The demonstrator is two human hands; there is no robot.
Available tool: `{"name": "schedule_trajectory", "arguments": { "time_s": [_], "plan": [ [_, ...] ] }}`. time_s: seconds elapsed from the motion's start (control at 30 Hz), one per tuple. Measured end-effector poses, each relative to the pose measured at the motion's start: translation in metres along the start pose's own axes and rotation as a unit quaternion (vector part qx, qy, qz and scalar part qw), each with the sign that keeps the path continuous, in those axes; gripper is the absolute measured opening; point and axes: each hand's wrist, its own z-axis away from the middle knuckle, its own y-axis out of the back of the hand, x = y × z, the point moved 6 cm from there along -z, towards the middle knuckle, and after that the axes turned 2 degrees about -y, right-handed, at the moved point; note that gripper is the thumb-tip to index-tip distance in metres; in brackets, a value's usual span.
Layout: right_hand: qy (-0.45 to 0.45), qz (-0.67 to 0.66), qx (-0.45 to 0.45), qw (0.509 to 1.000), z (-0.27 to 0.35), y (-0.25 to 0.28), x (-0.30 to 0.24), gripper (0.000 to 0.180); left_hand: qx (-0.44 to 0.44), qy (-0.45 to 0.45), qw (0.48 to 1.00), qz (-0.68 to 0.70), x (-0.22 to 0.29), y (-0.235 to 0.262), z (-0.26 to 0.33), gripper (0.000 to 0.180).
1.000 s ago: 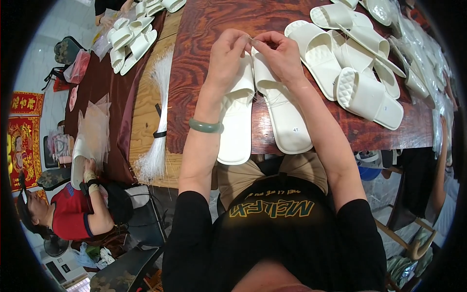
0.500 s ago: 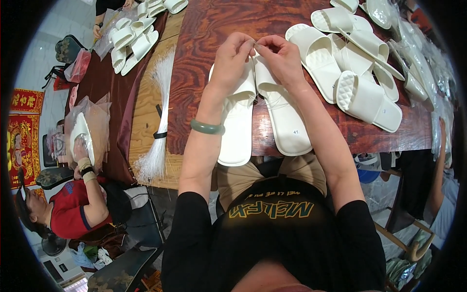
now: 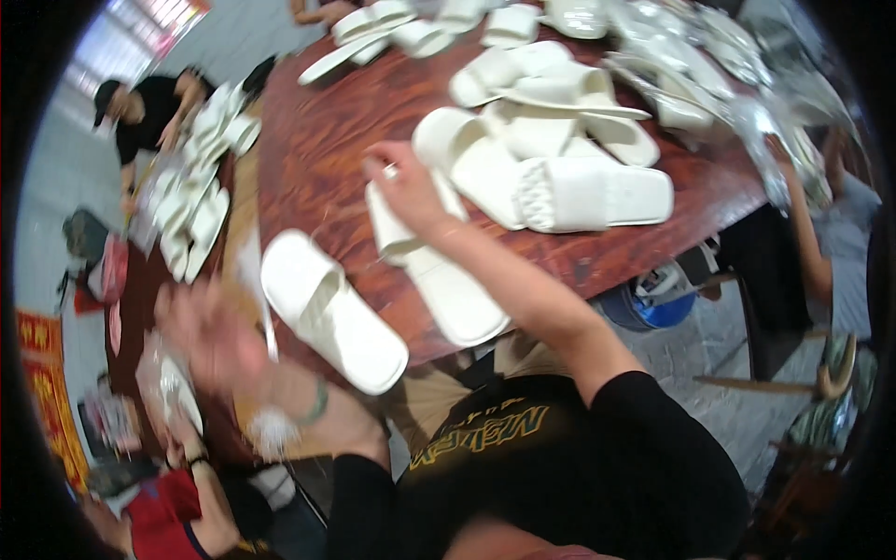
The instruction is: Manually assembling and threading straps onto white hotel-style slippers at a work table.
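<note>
1. Where the fingertips met over the toes of the slippers half a second ago, the hands are now well apart, and the view has swung round.
2. The two slippers have separated too: the left slipper (image 3: 362,345) lies slanted by itself on the table (image 3: 313,154), while the right slipper (image 3: 457,297) lies beneath the right forearm. The two-handed fingertip work at their toes seems to have broken off, at least for now.
3. The right hand (image 3: 409,191) is over the toe end of the right slipper, its fingers bent; whether they pinch anything cannot be told.
4. The left hand (image 3: 213,338) is out past the table's left side, near the bundle of white strands (image 3: 273,434). It looks loosely spread, but blur hides whether it holds anything.
5. The left slipper lies between the hands, clear of both; a heap of white slippers (image 3: 560,140) lies beyond the right hand.
</note>
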Motion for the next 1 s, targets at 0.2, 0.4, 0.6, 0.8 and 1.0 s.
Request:
{"name": "schedule_trajectory", "arguments": {
  "time_s": [0.2,0.4,0.6,0.8,1.0],
  "plan": [
    [0.155,-0.089,0.044,0.983,0.003,0.02,-0.073,0.012,-0.234,0.362,0.736,-0.523,-0.042,-0.025,0.092,0.034],
    [0.34,-0.069,-0.104,0.932,0.07,0.042,-0.153,0.019,-0.299,0.026,0.61,-0.733,-0.131,0.003,0.092,0.054],
    [0.28,0.062,-0.023,0.958,0.11,0.153,-0.134,0.025,-0.261,0.237,0.562,-0.748,-0.172,0.0,0.081,0.049],
    [0.133,0.143,0.116,0.974,0.119,0.248,-0.074,0.019,-0.173,0.215,0.768,-0.579,-0.148,0.033,0.06,0.032],
    [0.019,0.1,0.136,0.985,0.126,0.281,-0.033,0.014,-0.085,0.167,0.795,-0.576,-0.065,0.132,0.008,0.025]
  ]
}}
